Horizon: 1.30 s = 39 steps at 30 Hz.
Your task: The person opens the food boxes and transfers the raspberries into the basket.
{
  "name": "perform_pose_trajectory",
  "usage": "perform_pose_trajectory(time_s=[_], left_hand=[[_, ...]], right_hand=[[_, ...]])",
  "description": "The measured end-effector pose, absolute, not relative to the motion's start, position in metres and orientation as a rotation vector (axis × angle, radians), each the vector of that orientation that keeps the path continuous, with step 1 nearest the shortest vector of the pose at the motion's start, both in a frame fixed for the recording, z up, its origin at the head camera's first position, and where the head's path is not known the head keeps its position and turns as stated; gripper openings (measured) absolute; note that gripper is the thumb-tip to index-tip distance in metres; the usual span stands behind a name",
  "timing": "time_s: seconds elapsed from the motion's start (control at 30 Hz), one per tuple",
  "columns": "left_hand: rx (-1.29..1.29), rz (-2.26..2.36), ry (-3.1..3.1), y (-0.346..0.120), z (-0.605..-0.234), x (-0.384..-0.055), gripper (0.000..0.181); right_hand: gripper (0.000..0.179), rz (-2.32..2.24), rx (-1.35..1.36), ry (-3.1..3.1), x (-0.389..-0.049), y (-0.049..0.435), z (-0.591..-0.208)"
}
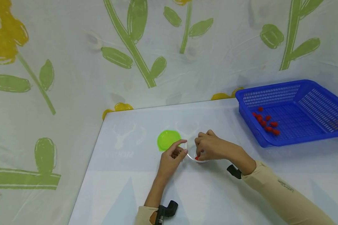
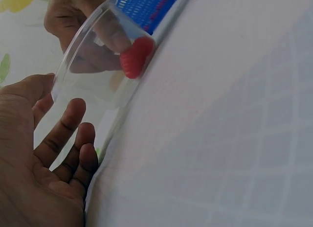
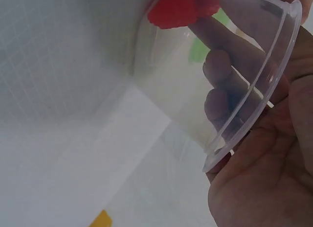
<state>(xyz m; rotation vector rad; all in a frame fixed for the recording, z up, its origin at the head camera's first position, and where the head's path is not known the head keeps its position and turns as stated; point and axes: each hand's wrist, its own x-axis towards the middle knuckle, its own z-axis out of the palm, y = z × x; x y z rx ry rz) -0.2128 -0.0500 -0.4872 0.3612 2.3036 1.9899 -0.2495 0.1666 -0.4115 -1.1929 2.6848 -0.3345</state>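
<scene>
A clear plastic cup [image 1: 192, 153] stands on the table between the hands, its rim facing the left hand. The left hand [image 1: 170, 159] pinches the cup's rim with thumb and forefinger; its other fingers are loosely bent in the left wrist view. From above, the right hand [image 1: 212, 147] reaches into the cup, its fingertips gripping a small red berry [image 2: 131, 63] near the cup's bottom. A second red berry [image 2: 143, 46] seems to lie against the first. Through the clear wall, red berry pieces [image 3: 172, 11] also show in the right wrist view.
A blue perforated basket [image 1: 307, 140] stands at the right back, with several red berries [image 1: 263, 123] in its left part. Just behind the left hand lies a small lime-green dish or lid [image 1: 168, 139]. A patterned cloth wall [image 1: 186, 78] rises at the table's back edge.
</scene>
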Motion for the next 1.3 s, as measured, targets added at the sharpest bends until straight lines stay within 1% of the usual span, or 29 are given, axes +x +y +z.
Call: perform_pose_trajectory(time_s=[0.23, 0.43, 0.83, 1.1, 1.17, 1.3], left_hand=[[0.363, 1.959, 2.324, -0.046, -0.488, -0.212, 0.034], [0.355, 1.95, 2.336, -0.045, -0.487, -0.212, 0.035], [0.327, 1.95, 2.349, -0.047, -0.487, -0.212, 0.035], [0.314, 1.946, 2.336, -0.048, -0.486, -0.211, 0.035], [0.306, 1.954, 2.335, -0.048, -0.485, -0.21, 0.035], [0.315, 1.977, 2.326, -0.048, -0.483, -0.209, 0.036]], right_hand=[[0.008, -0.454, -1.206, 2.694, -0.249, 0.174, -0.416], [0.012, -0.611, -1.219, 2.801, -0.246, 0.185, -0.415], [0.017, -0.791, -1.158, 2.988, -0.24, 0.213, -0.382], [0.02, -0.802, -1.154, 3.131, -0.241, 0.248, -0.371], [0.021, -0.804, -1.121, 3.167, -0.241, 0.258, -0.367], [0.022, -0.799, -0.941, 3.251, -0.239, 0.284, -0.361]])
